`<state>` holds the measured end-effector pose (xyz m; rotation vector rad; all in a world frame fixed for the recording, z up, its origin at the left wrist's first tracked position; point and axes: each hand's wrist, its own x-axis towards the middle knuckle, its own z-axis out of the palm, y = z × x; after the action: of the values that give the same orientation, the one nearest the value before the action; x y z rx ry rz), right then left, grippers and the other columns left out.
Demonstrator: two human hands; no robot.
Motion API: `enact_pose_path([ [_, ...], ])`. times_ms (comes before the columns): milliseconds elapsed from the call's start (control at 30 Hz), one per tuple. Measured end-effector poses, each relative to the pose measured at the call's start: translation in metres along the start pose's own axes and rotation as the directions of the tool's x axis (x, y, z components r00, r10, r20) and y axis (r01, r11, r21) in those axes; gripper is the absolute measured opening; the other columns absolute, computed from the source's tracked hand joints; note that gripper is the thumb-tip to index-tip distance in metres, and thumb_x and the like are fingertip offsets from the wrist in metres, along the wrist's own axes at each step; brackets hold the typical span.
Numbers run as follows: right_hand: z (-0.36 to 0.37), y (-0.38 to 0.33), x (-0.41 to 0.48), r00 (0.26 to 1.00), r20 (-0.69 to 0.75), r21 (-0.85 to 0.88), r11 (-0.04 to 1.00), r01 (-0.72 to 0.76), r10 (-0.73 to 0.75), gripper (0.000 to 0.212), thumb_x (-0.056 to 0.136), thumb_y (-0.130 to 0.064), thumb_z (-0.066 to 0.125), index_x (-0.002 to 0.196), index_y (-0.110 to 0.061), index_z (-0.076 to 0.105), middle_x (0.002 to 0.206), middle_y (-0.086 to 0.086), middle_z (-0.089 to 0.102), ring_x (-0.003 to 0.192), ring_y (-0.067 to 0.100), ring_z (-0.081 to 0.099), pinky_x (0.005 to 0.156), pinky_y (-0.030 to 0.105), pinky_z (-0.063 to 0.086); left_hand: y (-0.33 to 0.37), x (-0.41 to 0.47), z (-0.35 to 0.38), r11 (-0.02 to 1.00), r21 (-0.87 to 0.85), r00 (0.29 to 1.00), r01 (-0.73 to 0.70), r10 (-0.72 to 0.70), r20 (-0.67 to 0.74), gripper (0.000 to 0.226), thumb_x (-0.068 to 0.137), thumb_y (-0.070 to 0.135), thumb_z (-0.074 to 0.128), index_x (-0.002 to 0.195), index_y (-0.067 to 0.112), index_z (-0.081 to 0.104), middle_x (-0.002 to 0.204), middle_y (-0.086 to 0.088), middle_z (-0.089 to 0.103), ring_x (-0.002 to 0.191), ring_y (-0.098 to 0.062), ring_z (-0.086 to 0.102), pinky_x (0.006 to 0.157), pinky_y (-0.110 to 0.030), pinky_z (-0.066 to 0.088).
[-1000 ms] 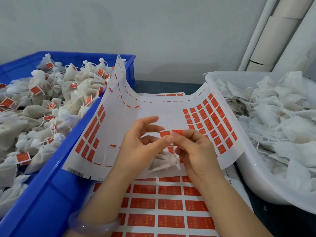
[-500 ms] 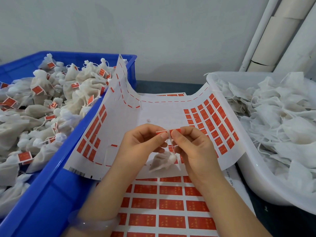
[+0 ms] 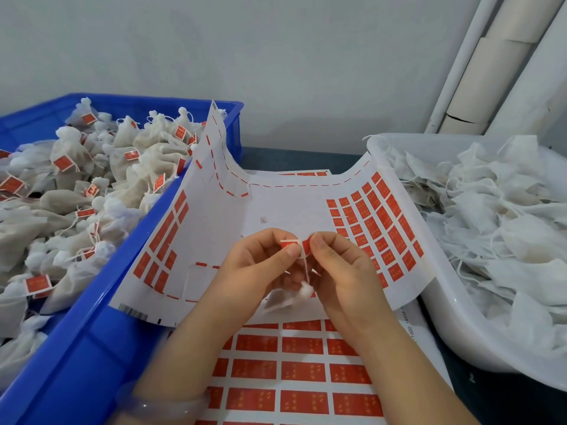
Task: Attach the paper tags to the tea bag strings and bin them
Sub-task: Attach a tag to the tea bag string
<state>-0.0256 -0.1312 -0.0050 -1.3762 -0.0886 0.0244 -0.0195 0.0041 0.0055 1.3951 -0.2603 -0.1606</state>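
My left hand (image 3: 254, 271) and my right hand (image 3: 340, 271) meet over the middle of a curled label sheet (image 3: 276, 207). Both pinch one small red paper tag (image 3: 296, 243) between thumb and forefinger, the left on its left half, the right on its right end. A white string runs down from the tag to a small white tea bag (image 3: 291, 297) that hangs below my fingers. A blue bin (image 3: 101, 335) at the left holds several tagged tea bags. At the right, a white tub (image 3: 454, 320) holds several untagged bags.
A flat sheet of red tags (image 3: 303, 372) lies under my forearms, beneath the curled sheet. White pipes (image 3: 491, 65) stand at the back right against a pale wall. A dark table strip shows between the bin and the tub at the back.
My left fingers, spread a second ago, have curled in and closed on the tag. The tag's two halves have come closer together around the string. The tea bag hangs slightly lower.
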Motion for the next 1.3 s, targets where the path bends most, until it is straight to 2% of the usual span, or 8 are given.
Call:
enact_pose_path([
  [133, -0.0002, 0.0005, 0.0005, 1.0, 0.005, -0.002, 1.0, -0.021, 0.021, 0.044, 0.054, -0.058, 0.062, 0.083, -0.026, 0.071, 0.084, -0.002, 0.07, 0.084, 0.018, 0.067, 0.081, 0.033, 0.053, -0.0007, -0.0002, 0.0006, 0.998, 0.059, 1.0, -0.019, 0.02, -0.015, 0.014, 0.066, 0.037, 0.062, 0.075, 0.03, 0.07, 0.072, -0.002, 0.069, 0.064, -0.018, 0.066, 0.061, -0.023, 0.054],
  [267, -0.0011, 0.0009, 0.0004, 0.999, 0.011, 0.015, 0.999, -0.03, 0.03, 0.043, 0.054, -0.057, 0.063, 0.082, -0.026, 0.072, 0.085, -0.001, 0.07, 0.085, 0.018, 0.067, 0.08, 0.032, 0.053, -0.0016, -0.0006, 0.0009, 0.996, 0.09, 0.999, -0.025, 0.028, -0.023, 0.016, 0.067, 0.037, 0.061, 0.077, 0.029, 0.07, 0.073, -0.003, 0.07, 0.066, -0.019, 0.067, 0.062, -0.023, 0.054],
  [500, -0.0021, -0.0003, 0.0009, 0.998, 0.031, 0.093, 0.994, -0.057, 0.055, 0.029, 0.062, -0.045, 0.062, 0.079, -0.023, 0.072, 0.083, 0.001, 0.07, 0.084, 0.018, 0.067, 0.078, 0.031, 0.052, -0.0006, -0.0009, 0.0024, 0.99, 0.119, 0.995, -0.073, 0.08, -0.054, 0.014, 0.067, 0.032, 0.063, 0.075, 0.03, 0.073, 0.067, 0.0, 0.069, 0.057, -0.012, 0.065, 0.056, -0.018, 0.052],
  [567, -0.0021, -0.0003, 0.001, 0.998, 0.031, 0.094, 0.994, -0.058, 0.056, 0.032, 0.061, -0.045, 0.062, 0.081, -0.022, 0.072, 0.084, 0.003, 0.07, 0.085, 0.02, 0.066, 0.078, 0.031, 0.052, -0.0004, -0.0005, 0.0031, 0.988, 0.127, 0.992, -0.089, 0.099, -0.078, 0.014, 0.065, 0.031, 0.063, 0.074, 0.031, 0.074, 0.066, 0.001, 0.07, 0.055, -0.011, 0.065, 0.055, -0.018, 0.052],
  [800, -0.0024, 0.0005, 0.0018, 0.998, 0.042, 0.11, 0.992, -0.059, 0.054, 0.03, 0.06, -0.045, 0.062, 0.079, -0.025, 0.074, 0.086, 0.005, 0.07, 0.089, 0.025, 0.065, 0.085, 0.042, 0.054, 0.0001, 0.0002, 0.0045, 0.984, 0.145, 0.98, -0.107, 0.13, -0.153, 0.019, 0.061, 0.025, 0.068, 0.079, 0.028, 0.071, 0.064, -0.001, 0.071, 0.051, -0.014, 0.065, 0.053, -0.018, 0.053],
  [933, -0.0022, 0.0002, 0.0025, 0.998, 0.013, 0.107, 0.992, -0.066, 0.065, 0.027, 0.063, -0.043, 0.062, 0.077, -0.024, 0.074, 0.082, 0.007, 0.066, 0.085, 0.027, 0.059, 0.088, 0.05, 0.05, -0.0003, 0.0011, 0.0027, 0.983, 0.144, 0.977, -0.111, 0.134, -0.166, 0.019, 0.067, 0.025, 0.063, 0.084, 0.02, 0.07, 0.069, -0.003, 0.072, 0.054, -0.016, 0.066, 0.055, -0.02, 0.054],
  [1133, -0.0014, 0.0005, 0.0025, 0.998, -0.005, 0.092, 0.993, -0.067, 0.067, 0.025, 0.065, -0.043, 0.059, 0.077, -0.027, 0.074, 0.083, 0.006, 0.068, 0.087, 0.029, 0.061, 0.089, 0.048, 0.052, -0.001, 0.0012, 0.0021, 0.986, 0.143, 0.977, -0.09, 0.115, -0.177, 0.019, 0.069, 0.026, 0.06, 0.083, 0.022, 0.072, 0.07, 0.0, 0.071, 0.06, -0.016, 0.068, 0.056, -0.021, 0.055],
  [1300, -0.0012, 0.0012, 0.0023, 0.998, 0.02, 0.106, 0.992, -0.061, 0.059, 0.026, 0.066, -0.042, 0.059, 0.081, -0.026, 0.073, 0.09, 0.005, 0.07, 0.092, 0.026, 0.065, 0.086, 0.041, 0.054, -0.0003, 0.0005, 0.0028, 0.983, 0.157, 0.978, -0.091, 0.118, -0.174, 0.018, 0.067, 0.025, 0.062, 0.081, 0.026, 0.073, 0.065, 0.001, 0.071, 0.056, -0.012, 0.066, 0.055, -0.018, 0.053],
])
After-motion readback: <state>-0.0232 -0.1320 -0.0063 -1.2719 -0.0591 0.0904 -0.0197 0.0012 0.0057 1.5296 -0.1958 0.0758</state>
